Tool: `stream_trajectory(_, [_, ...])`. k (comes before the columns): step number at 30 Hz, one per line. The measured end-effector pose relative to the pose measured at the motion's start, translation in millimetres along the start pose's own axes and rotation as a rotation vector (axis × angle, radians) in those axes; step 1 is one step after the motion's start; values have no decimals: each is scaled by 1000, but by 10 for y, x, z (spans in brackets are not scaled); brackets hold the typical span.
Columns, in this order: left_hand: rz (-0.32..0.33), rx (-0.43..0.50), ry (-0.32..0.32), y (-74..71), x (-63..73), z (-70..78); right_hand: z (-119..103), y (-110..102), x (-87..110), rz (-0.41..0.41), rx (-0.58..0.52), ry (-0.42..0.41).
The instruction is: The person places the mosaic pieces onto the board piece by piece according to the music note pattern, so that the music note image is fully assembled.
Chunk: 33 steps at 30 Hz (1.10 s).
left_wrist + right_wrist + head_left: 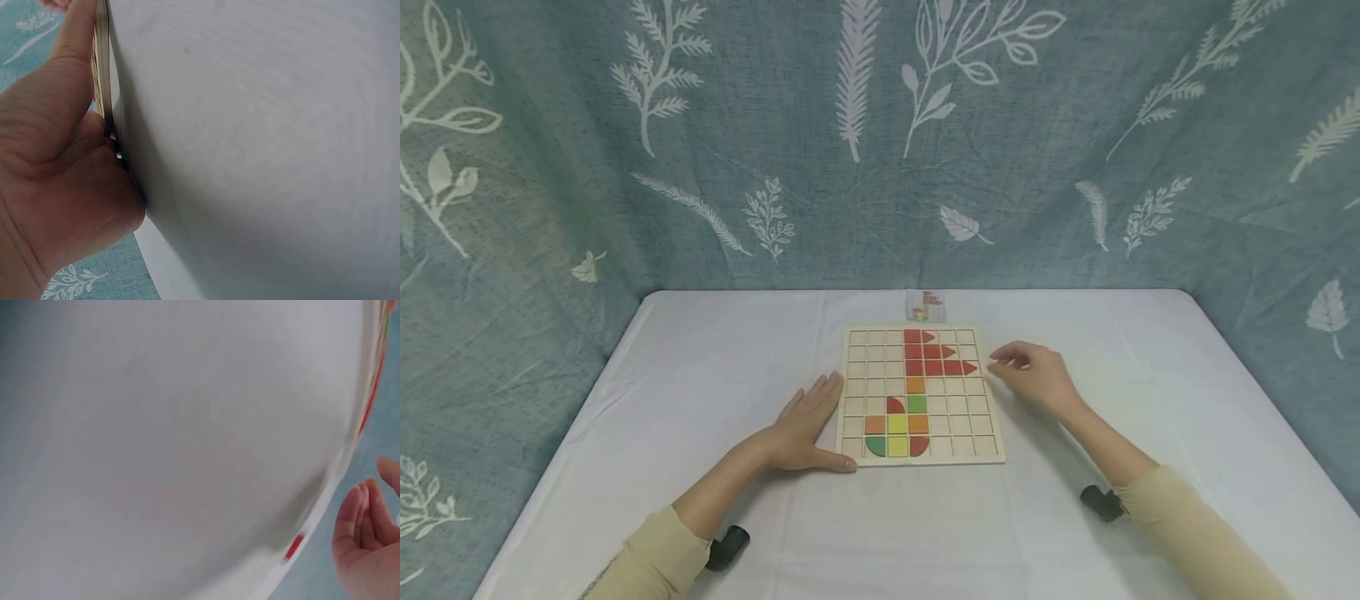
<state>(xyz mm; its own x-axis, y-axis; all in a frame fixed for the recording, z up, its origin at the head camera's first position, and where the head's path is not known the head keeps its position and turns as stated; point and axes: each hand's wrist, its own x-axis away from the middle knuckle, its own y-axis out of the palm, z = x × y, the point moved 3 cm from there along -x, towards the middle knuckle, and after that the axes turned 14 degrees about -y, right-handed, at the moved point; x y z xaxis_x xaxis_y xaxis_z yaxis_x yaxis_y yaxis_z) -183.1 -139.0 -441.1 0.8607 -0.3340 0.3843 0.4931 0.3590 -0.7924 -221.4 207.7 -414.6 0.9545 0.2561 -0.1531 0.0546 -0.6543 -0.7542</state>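
A square wooden grid board [955,425] lies on the white table, with coloured tiles in some cells. Red squares and right-pointing red triangles [970,367] form three rows at its top. Below run an orange square [915,385], a green square [917,404], and a cluster of orange, yellow, red and green tiles [897,424]. My left hand [808,425] rests with fingers spread along the board's left edge, thumb at the front left corner. My right hand [1033,377] hovers just off the right edge, fingers loosely bent and nothing between them; in the right wrist view thumb and fingertips [369,487] stand apart.
Behind the board stands a small clear card [926,306] printed with a similar coloured pattern. A blue-green leaf-print curtain [820,167] hangs beyond the table's far edge. Dark wrist devices [727,548] show at both sleeves, one beside the right cuff [1102,502].
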Motion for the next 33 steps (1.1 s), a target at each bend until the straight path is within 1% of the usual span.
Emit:
stream_trajectory(3, [1, 6, 0, 8, 1, -10, 203, -162, 45, 20, 39, 79])
stream_trajectory(6, [-1, 9, 2, 6, 7, -11, 356, -280, 76, 23, 50, 147])
stream_trajectory(11, [-4, 16, 9, -3, 16, 2, 490, -364, 90, 5, 41, 192])
stream_trajectory(17, [-3, 24, 13, -18, 22, 20, 541, -367, 71, 7, 39, 214])
stream_trajectory(23, [-4, 23, 10, -36, 42, 35, 568, -363, 55, 38, 64, 182])
stream_trajectory(26, [-6, 17, 9, -34, 41, 38, 564, -361, 60, 43, 63, 184])
stream_trajectory(29, [-8, 20, 10, -36, 39, 41, 534, -346, 64, 41, 27, 199])
stream_trajectory(33, [-2, 29, 12, -41, 41, 42, 429, -283, 51, 30, -63, 204])
